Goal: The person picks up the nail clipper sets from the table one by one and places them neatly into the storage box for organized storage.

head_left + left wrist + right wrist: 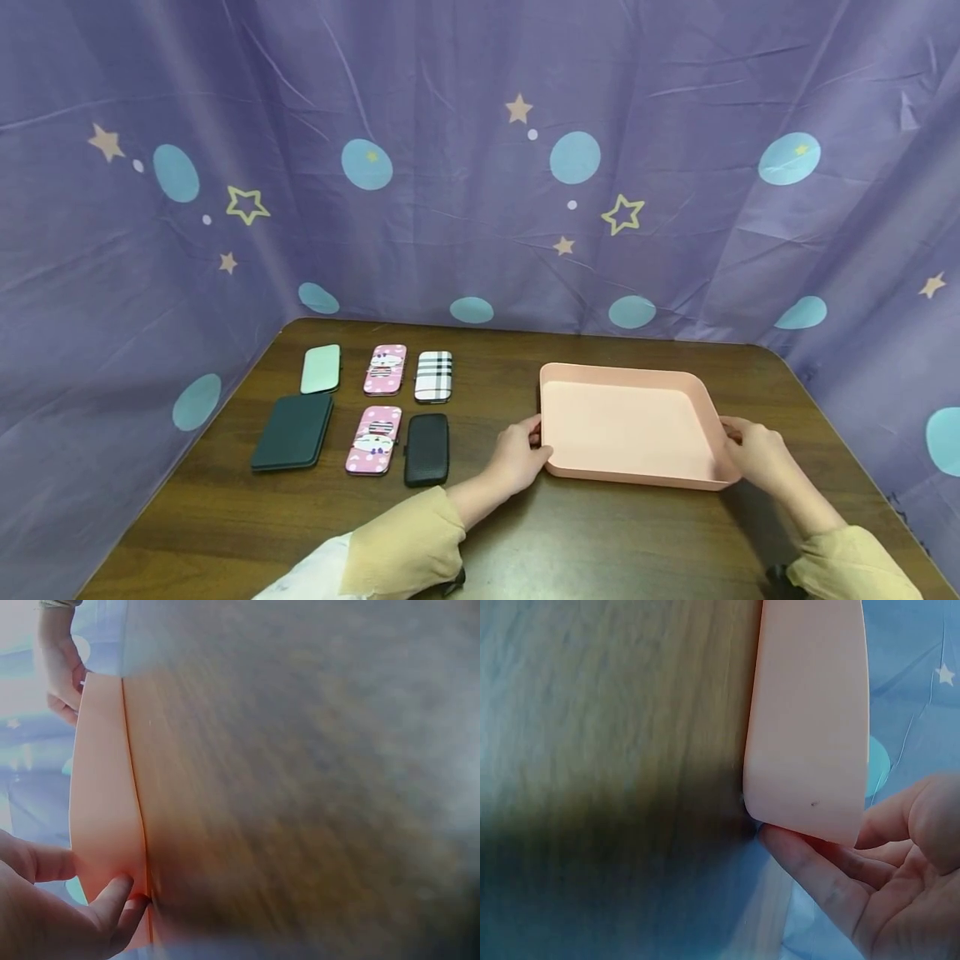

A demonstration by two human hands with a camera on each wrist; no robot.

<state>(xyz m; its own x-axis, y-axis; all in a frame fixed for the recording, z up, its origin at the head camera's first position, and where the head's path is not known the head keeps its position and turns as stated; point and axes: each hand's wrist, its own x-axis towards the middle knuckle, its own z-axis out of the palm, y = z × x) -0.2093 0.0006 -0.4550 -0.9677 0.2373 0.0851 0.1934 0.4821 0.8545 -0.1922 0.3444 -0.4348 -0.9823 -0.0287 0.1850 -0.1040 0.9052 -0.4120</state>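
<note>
A shallow pink tray (pixel 622 429) with raised walls is on the right half of the wooden table. My left hand (pixel 517 454) grips its left wall near the front corner. In the left wrist view, the thumb is at the rim and the fingers (pixel 112 900) lie against the outer wall. My right hand (pixel 757 454) holds the opposite side. The right wrist view shows fingers (pixel 810 874) at the bottom edge of the tray's corner (pixel 806 787), with the thumb by the rim. The inside of the tray has nothing in it.
Left on the table (pixel 495 533) lie a mint case (pixel 321 369), a dark green flat case (pixel 293 432), two pink cartoon cases (pixel 385 370), a plaid case (pixel 433 377) and a black case (pixel 427 450). A purple patterned curtain (pixel 480 167) hangs behind and along both sides.
</note>
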